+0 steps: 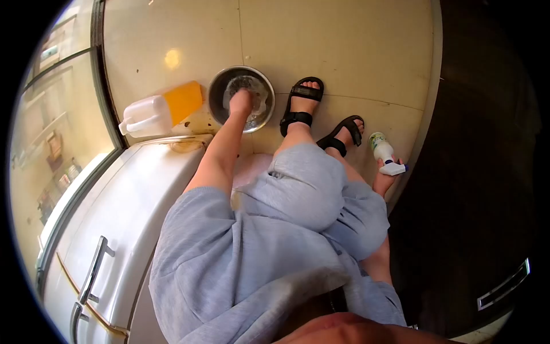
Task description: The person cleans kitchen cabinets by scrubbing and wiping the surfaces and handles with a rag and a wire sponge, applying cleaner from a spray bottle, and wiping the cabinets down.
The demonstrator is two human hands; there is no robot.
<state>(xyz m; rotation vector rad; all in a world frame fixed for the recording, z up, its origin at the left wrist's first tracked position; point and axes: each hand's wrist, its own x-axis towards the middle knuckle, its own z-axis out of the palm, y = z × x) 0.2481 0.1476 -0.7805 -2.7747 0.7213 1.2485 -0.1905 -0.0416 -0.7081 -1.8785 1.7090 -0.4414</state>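
Note:
My left hand [240, 102] reaches down into a round metal basin [216, 92] on the floor. Inside the basin, whitish, see-through material that looks like suds or wet film surrounds my hand. Its fingertips are hidden there, so any grip does not show. On the right, my right hand [382, 176] is closed round the neck of a white spray bottle [382, 150] with a white and dark-blue trigger head and a green-patterned base. The bottle is beside my right foot, its base pointing away from me.
A large clear jug with an orange part [184, 105] lies left of the basin. White cabinets [143, 178] with metal handles line the left side, below a glass pane [69, 114]. My sandalled feet [303, 103] stand on the tiled floor [332, 40]. A dark surface [481, 143] runs along the right.

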